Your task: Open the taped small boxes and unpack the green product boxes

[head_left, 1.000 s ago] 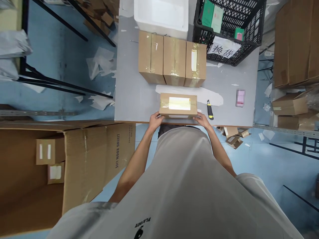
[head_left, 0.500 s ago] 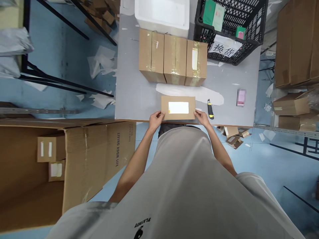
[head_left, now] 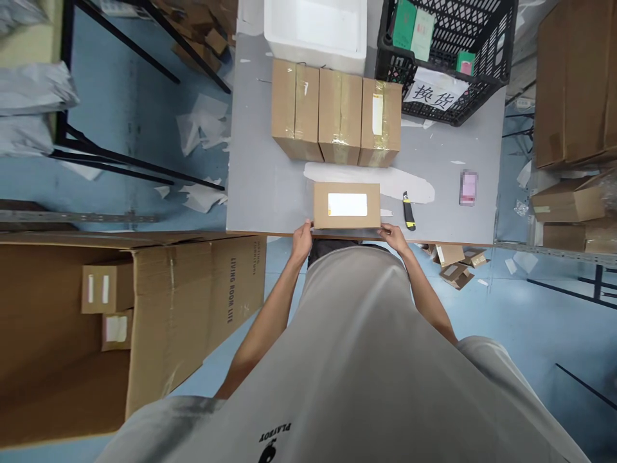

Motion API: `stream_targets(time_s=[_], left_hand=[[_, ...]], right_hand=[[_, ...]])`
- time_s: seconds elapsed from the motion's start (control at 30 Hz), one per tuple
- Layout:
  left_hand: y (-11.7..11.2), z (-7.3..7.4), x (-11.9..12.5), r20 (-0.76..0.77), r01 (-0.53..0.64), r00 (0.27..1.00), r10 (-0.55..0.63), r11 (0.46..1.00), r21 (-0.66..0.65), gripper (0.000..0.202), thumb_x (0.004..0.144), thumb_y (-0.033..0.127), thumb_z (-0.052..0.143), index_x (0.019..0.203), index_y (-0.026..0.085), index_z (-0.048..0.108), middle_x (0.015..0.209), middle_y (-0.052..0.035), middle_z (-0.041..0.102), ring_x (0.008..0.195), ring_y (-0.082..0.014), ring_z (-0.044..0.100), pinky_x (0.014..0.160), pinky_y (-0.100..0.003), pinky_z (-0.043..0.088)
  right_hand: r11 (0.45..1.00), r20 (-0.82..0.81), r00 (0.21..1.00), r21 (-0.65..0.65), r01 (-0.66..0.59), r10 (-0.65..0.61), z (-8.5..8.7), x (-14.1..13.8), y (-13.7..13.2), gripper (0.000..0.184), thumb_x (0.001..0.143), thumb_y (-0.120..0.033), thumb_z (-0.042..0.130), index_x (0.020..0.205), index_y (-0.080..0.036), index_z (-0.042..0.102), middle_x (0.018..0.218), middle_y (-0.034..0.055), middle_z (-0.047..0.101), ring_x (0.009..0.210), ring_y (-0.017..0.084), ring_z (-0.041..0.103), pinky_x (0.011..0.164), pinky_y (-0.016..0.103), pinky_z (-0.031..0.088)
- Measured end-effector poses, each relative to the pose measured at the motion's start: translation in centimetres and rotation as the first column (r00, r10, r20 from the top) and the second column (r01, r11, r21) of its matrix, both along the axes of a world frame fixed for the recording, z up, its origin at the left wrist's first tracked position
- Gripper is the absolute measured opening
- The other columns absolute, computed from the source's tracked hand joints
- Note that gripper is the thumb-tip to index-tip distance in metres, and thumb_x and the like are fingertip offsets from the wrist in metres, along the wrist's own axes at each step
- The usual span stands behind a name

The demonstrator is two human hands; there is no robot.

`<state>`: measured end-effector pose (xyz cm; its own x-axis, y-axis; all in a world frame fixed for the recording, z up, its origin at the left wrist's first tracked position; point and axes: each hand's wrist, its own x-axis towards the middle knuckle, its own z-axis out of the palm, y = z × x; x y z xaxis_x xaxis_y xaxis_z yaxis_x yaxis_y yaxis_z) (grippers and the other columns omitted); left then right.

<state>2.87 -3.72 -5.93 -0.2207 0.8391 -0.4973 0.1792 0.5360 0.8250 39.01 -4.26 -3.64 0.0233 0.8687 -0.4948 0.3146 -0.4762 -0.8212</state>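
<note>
A: Where is the small cardboard box (head_left: pixel 346 206)?

B: It lies flat at the near edge of the grey table (head_left: pixel 260 186), in front of the person. On its top there is a white label (head_left: pixel 348 204) with a small yellow mark at the left end. The print on it is too small to read.

A: And the hands?

B: The left hand (head_left: pixel 303 236) is bent around the near left corner of the box, and the right hand (head_left: pixel 395 235) is bent around the near right corner. Both press on the box from the sides.

A: Is any writing readable?

B: Yes. A paper sign (head_left: pixel 436 95) on the black plastic crate (head_left: pixel 486 71) says 换货. The big carton (head_left: pixel 193 308) on the floor to the left has "LIVING ROOM" printed on its side; the last word is not clear. The person's shirt (head_left: pixel 366 360) has the word PLAYBOY.

A: What else is on the table?

B: A yellow and black utility knife (head_left: pixel 408 213) lies just beside the box, on its right. A long white paper strip (head_left: pixel 409 186) lies behind the box. Further back, three taped cartons (head_left: pixel 340 112) stand side by side, touching, and behind them is a white foam box (head_left: pixel 315 29). A small pink thing (head_left: pixel 468 188) on the right is blurred.

A: And the room?

B: The floor (head_left: pixel 139 109) is blue, with paper scraps (head_left: pixel 202 125) on it. More cartons are stacked on the right.
</note>
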Motion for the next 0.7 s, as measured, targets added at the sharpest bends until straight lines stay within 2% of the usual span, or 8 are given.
stream_targets(time_s=[0.1,0.17,0.27,0.37,0.47,0.57,0.7], left_hand=[[1.0,1.4,0.2,0.075,-0.125,0.99,0.124,0.992,0.011,0.067,0.11,0.077,0.059,0.116,0.017,0.089,0.13,-0.0207,0.09,0.145,-0.0407,0.079,0.133,-0.061,0.059],[1.7,2.4,0.1,0.079,-0.15,0.986,0.144,0.986,0.077,0.068,0.111,0.077,0.058,0.116,0.016,0.088,0.13,-0.021,0.089,0.141,-0.0396,0.08,0.133,-0.059,0.059],[2.5,3.9,-0.1,0.006,-0.104,0.994,0.105,0.974,0.202,0.065,0.112,0.073,0.06,0.119,0.016,0.09,0.13,-0.0184,0.088,0.137,-0.0359,0.081,0.13,-0.052,0.061],[3.0,4.6,-0.1,-0.117,-0.012,0.992,0.043,0.968,0.252,0.051,0.107,0.063,0.075,0.122,0.017,0.092,0.126,-0.0135,0.087,0.131,-0.0331,0.08,0.124,-0.045,0.063],[3.2,4.5,0.2,-0.164,0.015,0.986,0.023,0.975,0.224,0.041,0.105,0.052,0.08,0.121,0.017,0.093,0.125,-0.0124,0.088,0.126,-0.0334,0.081,0.121,-0.045,0.064],[3.4,3.8,0.3,-0.205,0.019,0.979,0.017,0.985,0.171,0.034,0.104,0.047,0.08,0.116,0.017,0.093,0.124,-0.0123,0.089,0.123,-0.0349,0.081,0.123,-0.048,0.064],[3.4,2.4,-0.2,-0.187,0.04,0.982,-0.008,0.985,0.166,0.04,0.105,0.052,0.078,0.118,0.016,0.091,0.129,-0.0147,0.088,0.126,-0.0349,0.081,0.125,-0.048,0.062]], right_hand=[[0.997,-0.009,0.999,0.065,0.036,-0.036,1.0,0.1,1.2,0.053,0.086,-0.064,0.093,0.117,-0.022,0.097,0.129,0.0134,0.09,0.12,0.034,0.084,0.119,0.053,0.069],[0.987,-0.009,0.998,0.151,0.057,-0.056,2.0,0.3,2.1,0.058,0.087,-0.071,0.094,0.12,-0.022,0.098,0.127,0.0132,0.087,0.118,0.033,0.082,0.114,0.05,0.07],[0.968,0.044,0.997,0.248,0.045,-0.058,3.6,0.3,3.4,0.06,0.094,-0.075,0.089,0.122,-0.022,0.098,0.118,0.0126,0.085,0.118,0.032,0.079,0.111,0.049,0.07],[0.967,0.117,0.991,0.254,0.025,-0.057,4.6,0.0,4.1,0.055,0.1,-0.07,0.085,0.124,-0.022,0.099,0.116,0.0122,0.086,0.118,0.033,0.08,0.114,0.05,0.069],[0.977,0.144,0.987,0.209,0.035,-0.067,4.5,-0.7,4.4,0.052,0.102,-0.067,0.085,0.122,-0.021,0.099,0.118,0.0126,0.09,0.117,0.036,0.083,0.117,0.052,0.069],[0.986,0.162,0.984,0.161,0.044,-0.071,3.6,-1.1,4.3,0.051,0.1,-0.069,0.087,0.117,-0.022,0.099,0.122,0.0137,0.092,0.12,0.038,0.085,0.12,0.055,0.068],[0.987,0.154,0.986,0.155,0.043,-0.067,2.4,-0.6,4.1,0.068,0.102,-0.082,0.08,0.121,-0.018,0.097,0.129,0.0177,0.091,0.128,0.039,0.085,0.123,0.053,0.067]])
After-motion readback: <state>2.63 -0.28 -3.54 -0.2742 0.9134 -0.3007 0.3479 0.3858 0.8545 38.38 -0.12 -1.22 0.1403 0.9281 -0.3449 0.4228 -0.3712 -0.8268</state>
